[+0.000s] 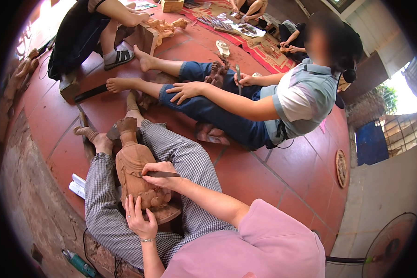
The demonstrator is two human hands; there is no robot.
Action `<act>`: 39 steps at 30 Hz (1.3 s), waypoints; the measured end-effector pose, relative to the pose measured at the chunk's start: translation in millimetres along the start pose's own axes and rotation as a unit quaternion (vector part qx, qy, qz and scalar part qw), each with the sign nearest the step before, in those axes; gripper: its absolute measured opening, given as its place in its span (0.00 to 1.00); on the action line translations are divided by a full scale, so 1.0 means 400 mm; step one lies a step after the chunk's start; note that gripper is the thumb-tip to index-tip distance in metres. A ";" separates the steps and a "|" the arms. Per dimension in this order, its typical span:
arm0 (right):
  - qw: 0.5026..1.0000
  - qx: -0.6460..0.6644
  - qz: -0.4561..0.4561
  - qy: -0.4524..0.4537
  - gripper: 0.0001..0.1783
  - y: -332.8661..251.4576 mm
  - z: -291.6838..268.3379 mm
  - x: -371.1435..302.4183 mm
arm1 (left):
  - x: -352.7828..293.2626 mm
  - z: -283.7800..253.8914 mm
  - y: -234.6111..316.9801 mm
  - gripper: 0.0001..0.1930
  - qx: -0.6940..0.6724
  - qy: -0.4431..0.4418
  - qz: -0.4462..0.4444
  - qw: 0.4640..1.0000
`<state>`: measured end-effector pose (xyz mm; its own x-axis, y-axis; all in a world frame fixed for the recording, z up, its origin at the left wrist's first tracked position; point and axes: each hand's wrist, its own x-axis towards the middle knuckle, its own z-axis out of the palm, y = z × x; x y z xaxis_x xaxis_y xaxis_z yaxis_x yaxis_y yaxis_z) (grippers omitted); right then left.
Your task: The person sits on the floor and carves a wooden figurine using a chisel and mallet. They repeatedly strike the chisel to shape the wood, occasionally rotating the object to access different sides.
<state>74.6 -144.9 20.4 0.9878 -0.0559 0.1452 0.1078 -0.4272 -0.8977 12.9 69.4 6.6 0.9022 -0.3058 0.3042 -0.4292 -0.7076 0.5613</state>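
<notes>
- The right hand (158,176) has its grip clamped on a dark carving tool (167,174), with the fingers against the middle of a brown wooden figure (130,162).
- The left hand (141,222) rests on the figure's near, lower part, its grip apart, fingers spread over the carved surface; a ring and a bracelet show on this hand and wrist.
- The wooden figure lies between the person's legs, in checked trousers (192,162), its narrow end pointing away and its wider base near the left hand.
- Beside the left leg, a white object (78,186) lies on the red tiled floor (245,173).
- At lower left is a green power tool (80,264); at lower right stands a fan (388,251).
- Across from the person, a co-worker (306,92) in jeans sits with legs stretched out, a slim tool (238,76) in one hand, near a reddish carving (217,74).
- Farther off, a pale sandal (222,48) lies near a red patterned mat (264,51).
- At upper left, another person (76,34) sits near a pale wooden carving (169,28).
</notes>
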 end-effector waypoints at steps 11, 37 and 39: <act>1.000 -0.010 0.022 0.015 0.08 -0.011 0.016 -0.001 | 0.001 0.000 0.004 0.27 -0.004 0.010 -0.001 1.000; 0.944 0.182 0.240 0.137 0.14 0.102 0.057 -0.058 | 0.009 -0.001 -0.009 0.26 0.000 0.026 -0.006 1.000; 0.958 0.127 0.216 0.139 0.14 0.098 0.075 -0.050 | 0.004 0.002 -0.011 0.26 0.005 0.029 -0.010 1.000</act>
<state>62.3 -133.3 -30.1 0.8819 -0.4320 -0.1889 -0.2454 -0.0785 -0.9662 16.3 71.4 4.2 0.9063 -0.2551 0.3370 -0.4108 -0.7194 0.5601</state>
